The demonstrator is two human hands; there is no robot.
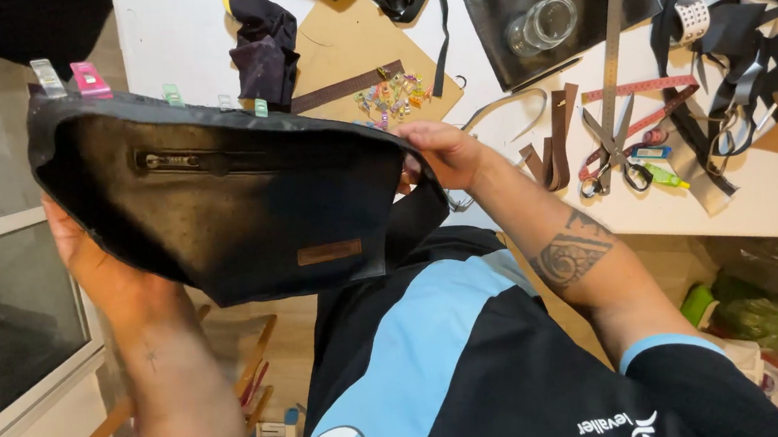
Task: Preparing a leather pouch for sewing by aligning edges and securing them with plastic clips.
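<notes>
Both hands hold a black bag (221, 204) up in the air, above the lap and just in front of the white table (758, 199). The left hand (102, 269) is under the bag's left end, palm cupped against the underside, its fingers mostly hidden behind the fabric. The right hand (444, 154) grips the bag's right end at the top edge, fingers curled over it. The side shown carries a short zip (181, 159) near the top and a small brown label (329, 252) lower down. Small clips (89, 80), pink, clear and green, pinch the upper rim. The bag looks soft and light: it sags between the hands and folds at the corners, so it likely wants support at both ends or along the rim, where the layered fabric seems firmer. The surface has a dull sheen and may be a little slick. The clips could pop off if squeezed or knocked. On the table lie scissors (610, 150), a steel ruler (613, 34), a glass jar (542, 26), brown straps (554, 145) and a heap of coloured clips (393, 93).
</notes>
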